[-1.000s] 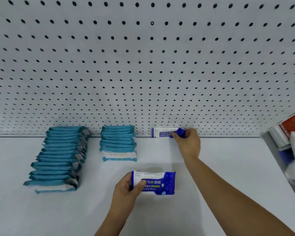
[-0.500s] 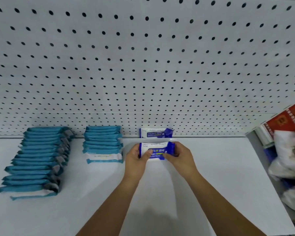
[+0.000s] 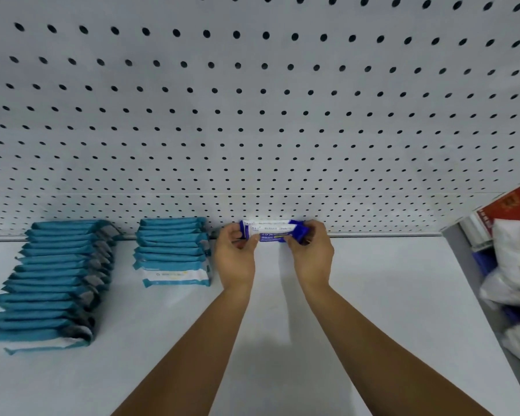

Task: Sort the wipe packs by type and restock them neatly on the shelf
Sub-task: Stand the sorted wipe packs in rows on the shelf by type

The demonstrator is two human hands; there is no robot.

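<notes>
A dark blue wipe pack (image 3: 272, 235) is held upright at the back of the white shelf (image 3: 388, 295). My left hand (image 3: 234, 256) grips its left end and my right hand (image 3: 311, 256) its right end. Directly behind it, against the pegboard, stands a second dark blue pack (image 3: 267, 223), mostly hidden. To the left are two rows of teal wipe packs standing on edge: a long row (image 3: 54, 280) at the far left and a shorter row (image 3: 173, 250) beside my left hand.
The white pegboard (image 3: 252, 115) forms the back wall. At the right, past the shelf's end, sit a red box (image 3: 511, 205) and white bagged goods (image 3: 517, 265). Bare shelf surface lies in front of and to the right of my hands.
Both hands have carried the dark blue pack from mid-shelf back to the pegboard, up against the pack standing there. A second ago only my left hand held it.
</notes>
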